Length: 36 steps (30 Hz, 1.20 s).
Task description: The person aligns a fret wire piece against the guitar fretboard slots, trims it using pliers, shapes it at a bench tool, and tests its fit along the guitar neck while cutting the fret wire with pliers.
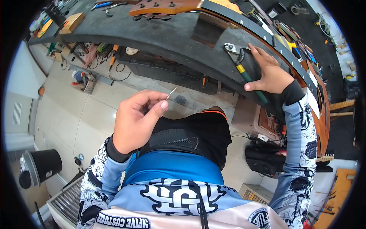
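Observation:
My left hand (135, 120) is raised over the floor in front of my lap. Its thumb and forefinger pinch a short, thin piece of fret wire (172, 93), which points up and away. Above the bench, my right hand (267, 72) has its fingers spread. Just under it lie green-handled nippers (243, 70) with a yellow band, a coiled spring and a metal head. The thumb is at one handle; whether it touches cannot be made out. Past the right hand stretches a guitar neck (263, 33) with a dark fretboard, its wooden headstock (164, 8) farther left.
The dark workbench (160, 32) runs across the top, with a wooden block (71, 23) at its left end. A yellow-handled tool (291, 45) lies beyond the neck. Below the bench are cables and a dark case (167, 72). A black bin (44, 166) stands at lower left.

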Each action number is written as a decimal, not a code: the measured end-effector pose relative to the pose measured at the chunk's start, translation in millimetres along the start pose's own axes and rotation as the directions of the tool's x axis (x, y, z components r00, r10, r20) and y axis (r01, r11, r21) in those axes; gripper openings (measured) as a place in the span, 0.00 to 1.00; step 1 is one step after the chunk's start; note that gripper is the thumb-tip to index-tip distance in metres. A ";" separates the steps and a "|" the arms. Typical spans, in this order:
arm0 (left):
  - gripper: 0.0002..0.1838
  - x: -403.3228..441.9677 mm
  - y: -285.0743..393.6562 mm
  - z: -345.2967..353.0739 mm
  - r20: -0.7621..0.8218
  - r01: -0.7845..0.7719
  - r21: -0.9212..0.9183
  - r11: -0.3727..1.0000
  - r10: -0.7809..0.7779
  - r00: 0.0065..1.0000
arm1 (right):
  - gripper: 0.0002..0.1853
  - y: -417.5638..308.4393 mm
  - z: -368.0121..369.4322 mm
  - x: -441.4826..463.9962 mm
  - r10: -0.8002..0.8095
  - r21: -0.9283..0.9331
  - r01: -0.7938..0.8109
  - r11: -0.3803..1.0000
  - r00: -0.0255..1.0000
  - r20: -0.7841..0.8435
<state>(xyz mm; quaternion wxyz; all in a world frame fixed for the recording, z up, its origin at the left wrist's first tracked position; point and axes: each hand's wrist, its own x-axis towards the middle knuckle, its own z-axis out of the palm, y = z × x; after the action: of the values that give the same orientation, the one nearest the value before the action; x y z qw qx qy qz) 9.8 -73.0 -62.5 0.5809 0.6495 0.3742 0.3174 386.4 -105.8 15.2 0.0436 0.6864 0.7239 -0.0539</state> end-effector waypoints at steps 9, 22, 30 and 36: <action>0.14 -12.4 13.4 -10.8 -0.071 -0.034 -0.028 0.999 0.032 0.997 | 0.61 -10.8 -15.0 16.6 -0.017 0.056 0.014 0.998 0.999 0.047; 0.13 -18.9 13.8 -24.9 -0.101 -0.033 -0.036 0.999 0.029 0.994 | 0.49 -139.0 22.3 -98.7 0.149 0.960 -0.066 0.272 0.989 0.026; 0.12 -17.4 12.5 -13.3 -0.002 -0.036 -0.012 0.999 0.036 0.999 | 0.43 -183.6 92.2 -85.9 0.047 0.960 -0.226 -0.165 0.971 0.236; 0.14 -19.1 13.8 -11.5 0.031 0.064 -0.159 0.985 -0.060 0.998 | 0.45 -182.2 89.1 -88.9 0.029 0.971 -0.219 -0.091 0.975 0.222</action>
<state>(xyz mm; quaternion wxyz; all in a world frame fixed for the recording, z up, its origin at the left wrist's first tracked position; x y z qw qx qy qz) -8.3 -84.0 -46.9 0.6456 0.5929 0.3598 0.3196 208.3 -215.5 -57.5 -0.4221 0.5559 0.3799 -0.6070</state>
